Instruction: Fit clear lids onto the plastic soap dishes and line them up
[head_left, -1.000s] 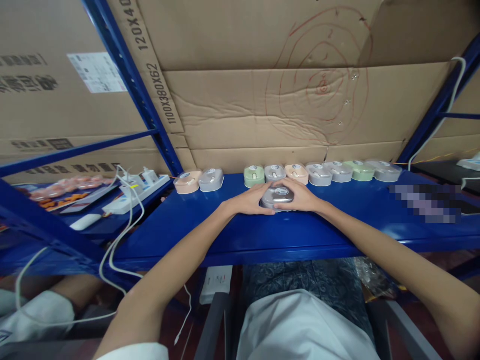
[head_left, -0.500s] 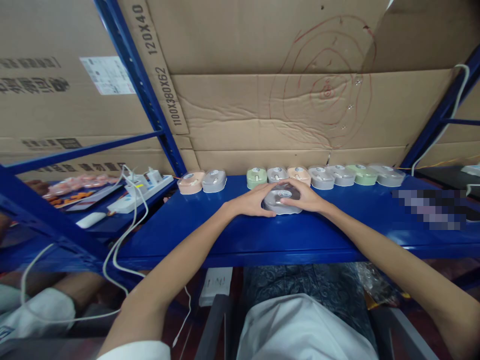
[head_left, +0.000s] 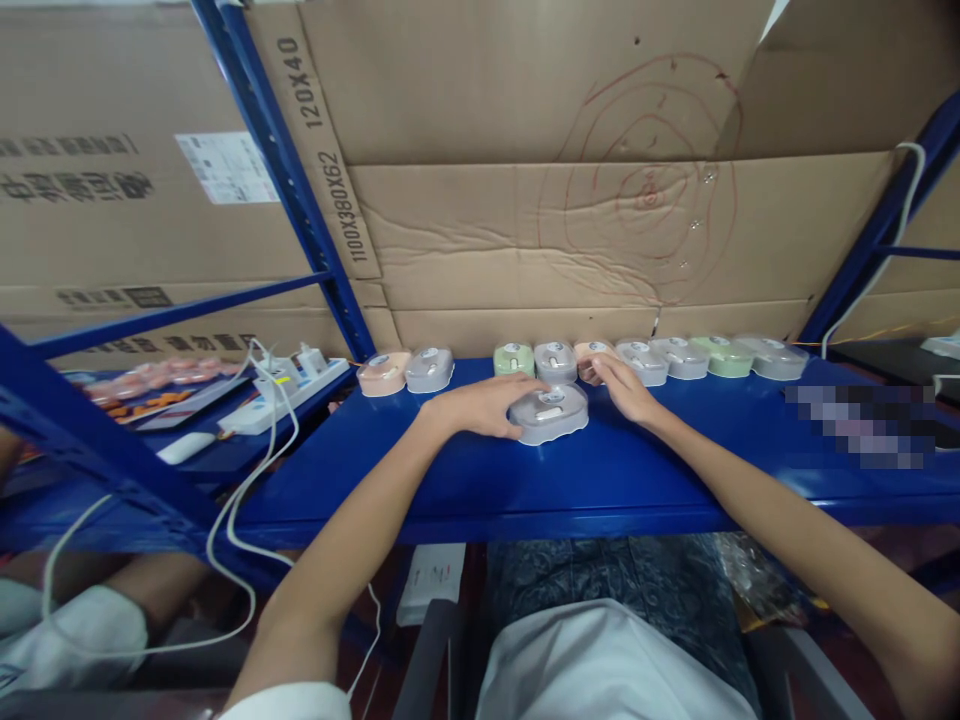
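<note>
Grey case [head_left: 549, 413]: clear-lidded, rounded, lying flat on the blue shelf [head_left: 465, 470], a little forward of the row of like cases along the back edge.

Left hand [head_left: 480, 404]: palm down on the shelf, fingers [head_left: 511, 424] together and pressed against the grey case's left side; touching it, not wrapped around it.

Right hand [head_left: 626, 388]: just right of the grey case and apart from it, fingers loosely spread, tips at the peach case [head_left: 591, 351] in the row; whether they close on it cannot be told.

Row, left to right: peach case [head_left: 383, 372] and grey case [head_left: 429, 368] standing as a pair; a gap; then green case [head_left: 513, 358], grey case [head_left: 555, 359], the peach one at the right hand, and further grey and green cases [head_left: 709, 356] running toward the right upright.

Backing: flattened cardboard [head_left: 525, 230] behind the shelf, marked with red concentric rings.

Adjacent shelf, left: white power strip [head_left: 289, 385] with plugs and white cables [head_left: 247, 490] trailing down over the edge.

Lower left: another person's arm and white sleeve [head_left: 75, 625], below the shelf.
</note>
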